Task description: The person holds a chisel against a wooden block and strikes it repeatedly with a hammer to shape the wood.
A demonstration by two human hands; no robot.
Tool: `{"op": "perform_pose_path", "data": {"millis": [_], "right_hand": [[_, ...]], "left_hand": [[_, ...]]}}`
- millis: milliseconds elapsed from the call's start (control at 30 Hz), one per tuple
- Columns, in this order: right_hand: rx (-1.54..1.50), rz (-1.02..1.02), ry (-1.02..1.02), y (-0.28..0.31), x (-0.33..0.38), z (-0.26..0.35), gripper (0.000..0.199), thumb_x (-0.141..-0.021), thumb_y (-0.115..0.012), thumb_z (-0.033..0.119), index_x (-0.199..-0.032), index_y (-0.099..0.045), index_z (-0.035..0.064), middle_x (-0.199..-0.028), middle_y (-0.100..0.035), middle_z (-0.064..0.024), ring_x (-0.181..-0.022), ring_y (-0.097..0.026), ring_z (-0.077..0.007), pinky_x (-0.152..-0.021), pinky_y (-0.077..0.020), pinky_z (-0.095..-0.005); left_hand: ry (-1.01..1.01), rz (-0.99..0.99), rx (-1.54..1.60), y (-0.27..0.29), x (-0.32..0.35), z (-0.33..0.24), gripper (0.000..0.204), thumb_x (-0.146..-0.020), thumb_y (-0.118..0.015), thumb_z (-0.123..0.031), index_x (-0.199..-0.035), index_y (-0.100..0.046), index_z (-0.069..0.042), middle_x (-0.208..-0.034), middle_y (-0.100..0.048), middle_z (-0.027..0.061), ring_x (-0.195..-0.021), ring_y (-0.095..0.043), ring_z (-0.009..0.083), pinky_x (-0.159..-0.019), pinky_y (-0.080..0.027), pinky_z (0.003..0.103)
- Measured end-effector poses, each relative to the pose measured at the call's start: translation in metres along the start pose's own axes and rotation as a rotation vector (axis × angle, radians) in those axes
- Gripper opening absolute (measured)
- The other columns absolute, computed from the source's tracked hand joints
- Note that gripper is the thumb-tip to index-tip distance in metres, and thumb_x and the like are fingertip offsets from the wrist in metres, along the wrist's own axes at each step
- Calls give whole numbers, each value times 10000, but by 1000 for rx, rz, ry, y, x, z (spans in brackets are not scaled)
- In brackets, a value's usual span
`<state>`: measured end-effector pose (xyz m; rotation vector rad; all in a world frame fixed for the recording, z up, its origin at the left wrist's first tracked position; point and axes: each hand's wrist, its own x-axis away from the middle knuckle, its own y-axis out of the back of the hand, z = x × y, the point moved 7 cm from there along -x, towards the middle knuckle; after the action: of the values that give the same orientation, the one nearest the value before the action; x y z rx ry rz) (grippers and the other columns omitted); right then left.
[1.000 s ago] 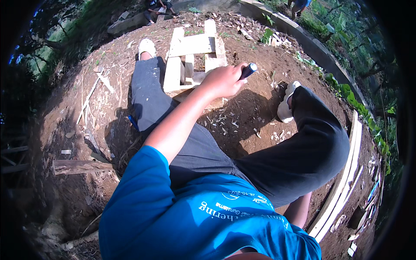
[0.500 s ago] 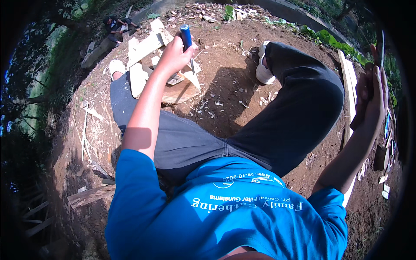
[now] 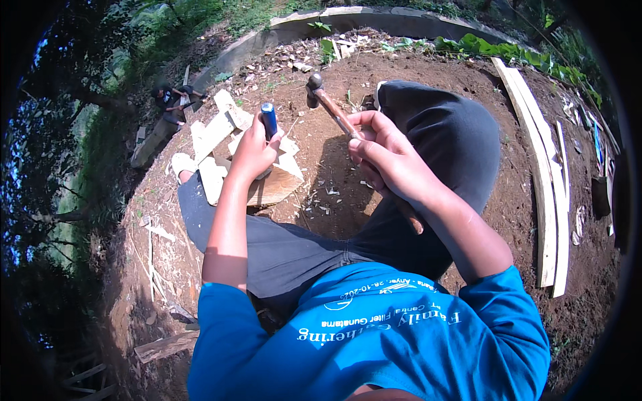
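My left hand point(image 3: 253, 152) is closed round the blue handle of a chisel point(image 3: 269, 119), held upright over a pale wood block point(image 3: 281, 182). The fingers hide the chisel's blade, so whether it touches the wood cannot be told. To the right, above my bent leg, my right hand point(image 3: 390, 155) grips a ball-headed hammer point(image 3: 332, 109) by its wooden handle. The hammer's metal head points away from me, up and to the left, apart from the chisel. Pale cut boards point(image 3: 212, 139) lie against the block on its left side.
Long pale planks point(image 3: 538, 174) lie on the soil at my right. Wood chips point(image 3: 328, 194) litter the ground between my legs. A rough wood piece point(image 3: 164, 347) rests at lower left. Another person point(image 3: 175, 103) sits at far left, and a low concrete edge point(image 3: 374, 18) curves behind.
My right hand has swung in from the far right edge to above my leg, where the hammer now shows plainly. My left hand keeps its hold on the chisel.
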<state>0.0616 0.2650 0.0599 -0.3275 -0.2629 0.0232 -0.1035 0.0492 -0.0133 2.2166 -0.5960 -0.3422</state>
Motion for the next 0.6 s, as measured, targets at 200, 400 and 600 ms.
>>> {"op": "perform_pose_path", "data": {"millis": [200, 400, 600], "right_hand": [[79, -64, 65, -3, -3, 3, 496, -1056, -594, 280, -1454, -428, 35, -778, -527, 24, -546, -454, -46, -478, -331, -240], [29, -75, 48, 1, -3, -3, 522, -1061, -579, 270, -1492, -410, 31, -761, -512, 31, -571, -459, -49, -490, -348, -241], [-51, -61, 78, 4, -7, -10, 499, -1066, -559, 242, -1489, -404, 28, -794, -528, 22, -612, -478, -51, -518, -375, -234]], "left_hand": [[33, 18, 38, -5, -8, 2, 468, -980, -647, -225, -1336, -420, -23, -977, -680, 204, -889, -700, 368, -791, -533, 442], [-29, -21, -1, 1, -14, -3, 428, -973, -658, -214, -1291, -462, -5, -981, -692, 193, -871, -718, 326, -782, -549, 423], [-40, -98, 358, 10, -20, 11, 366, -994, -654, -149, -1271, -475, 8, -1019, -673, 129, -856, -731, 214, -727, -593, 350]]}}
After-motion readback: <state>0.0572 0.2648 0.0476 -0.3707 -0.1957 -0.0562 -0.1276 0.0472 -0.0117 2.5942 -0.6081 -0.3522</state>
